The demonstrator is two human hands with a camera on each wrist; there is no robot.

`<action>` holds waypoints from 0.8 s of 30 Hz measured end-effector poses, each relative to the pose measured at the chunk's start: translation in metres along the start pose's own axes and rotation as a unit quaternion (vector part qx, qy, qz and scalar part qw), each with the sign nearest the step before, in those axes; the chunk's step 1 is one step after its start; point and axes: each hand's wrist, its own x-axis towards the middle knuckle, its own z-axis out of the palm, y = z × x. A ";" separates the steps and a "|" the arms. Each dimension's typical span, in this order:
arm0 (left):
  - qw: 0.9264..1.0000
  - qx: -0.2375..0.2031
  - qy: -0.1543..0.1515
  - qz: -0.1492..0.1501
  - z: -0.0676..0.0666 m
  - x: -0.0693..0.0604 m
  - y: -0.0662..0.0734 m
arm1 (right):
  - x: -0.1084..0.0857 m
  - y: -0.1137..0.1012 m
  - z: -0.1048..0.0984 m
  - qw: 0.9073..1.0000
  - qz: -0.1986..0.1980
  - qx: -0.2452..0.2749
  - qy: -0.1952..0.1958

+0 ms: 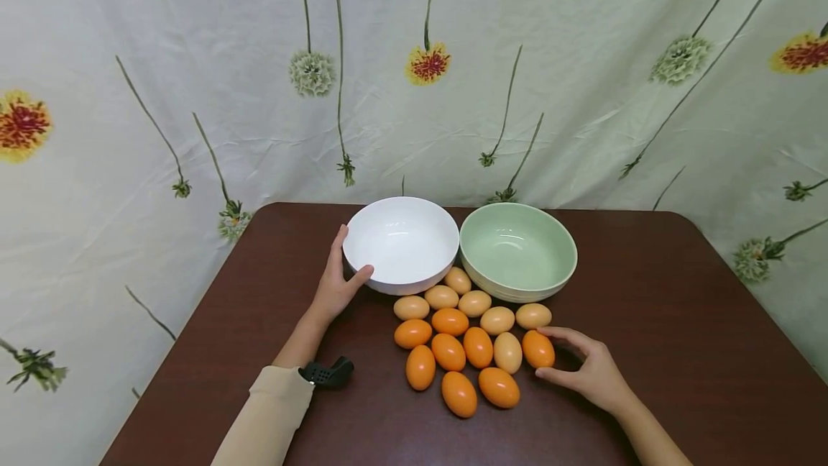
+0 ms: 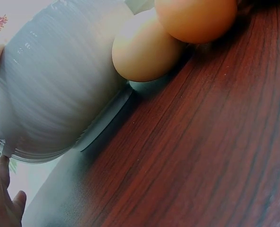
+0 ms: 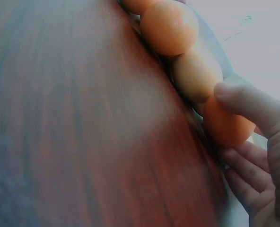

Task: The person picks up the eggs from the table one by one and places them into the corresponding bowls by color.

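Observation:
My left hand lies against the left side of a white bowl, thumb at the near rim and fingers fairly straight along the outer wall. In the left wrist view the bowl's ribbed side shows, with part of the hand at the frame's edge. On the right, my other hand pinches an orange egg between thumb and fingers, at the right end of the egg group. The right wrist view has the thumb on one side of that egg and fingers on the other.
A green bowl stands right of the white one at the table's back. Several tan eggs lie in front of the bowls, several orange eggs nearer. Beneath is a dark wooden table; a flowered cloth hangs behind.

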 end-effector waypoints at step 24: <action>1.000 -0.004 0.001 -0.010 -0.001 -0.001 0.002 | 0.039 -0.023 -0.006 0.997 -0.057 0.057 -0.002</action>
